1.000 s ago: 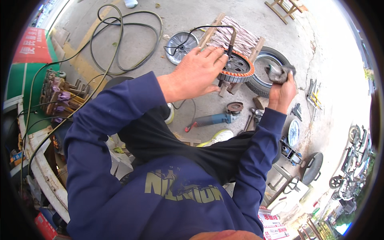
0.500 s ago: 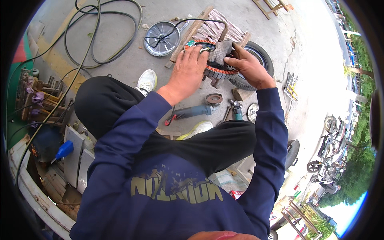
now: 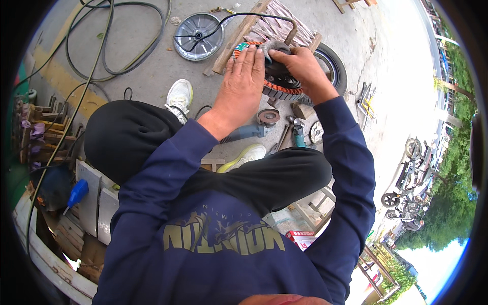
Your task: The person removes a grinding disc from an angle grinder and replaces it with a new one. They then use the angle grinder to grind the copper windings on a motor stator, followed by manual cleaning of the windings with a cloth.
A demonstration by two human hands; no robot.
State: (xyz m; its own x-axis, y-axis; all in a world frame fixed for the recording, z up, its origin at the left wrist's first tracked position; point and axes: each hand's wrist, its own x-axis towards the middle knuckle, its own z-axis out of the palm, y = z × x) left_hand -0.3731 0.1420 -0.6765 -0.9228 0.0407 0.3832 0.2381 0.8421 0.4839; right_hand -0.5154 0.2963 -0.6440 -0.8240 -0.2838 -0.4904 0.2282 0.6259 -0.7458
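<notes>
A motor stator [image 3: 283, 93] with orange copper windings and a dark ribbed rim is tilted in front of me, against the wooden frame. My left hand [image 3: 243, 73] lies on its left side, fingers stretched flat and close together over the windings; its thumb is hidden. In my right hand [image 3: 302, 68] is a grey rag [image 3: 273, 47], pinched against the dark centre of the stator, near the far edge. A black cable [image 3: 254, 14] arcs from the stator's far side to a round metal hub cover [image 3: 199, 36] on the floor at left.
Behind the stator stands a wooden frame [image 3: 235, 43] strung with pale strips, beside a tyred wheel [image 3: 335, 63]. An angle grinder [image 3: 244, 133], a hammer [image 3: 286, 129] and a green-bodied power tool [image 3: 299, 134] lie between my legs. Hose coils [image 3: 114, 38] cover the floor at far left.
My right hand has moved the rag left and away from me, across the stator's centre, uncovering its dark middle. My left hand remains on the windings. The view has shifted slightly.
</notes>
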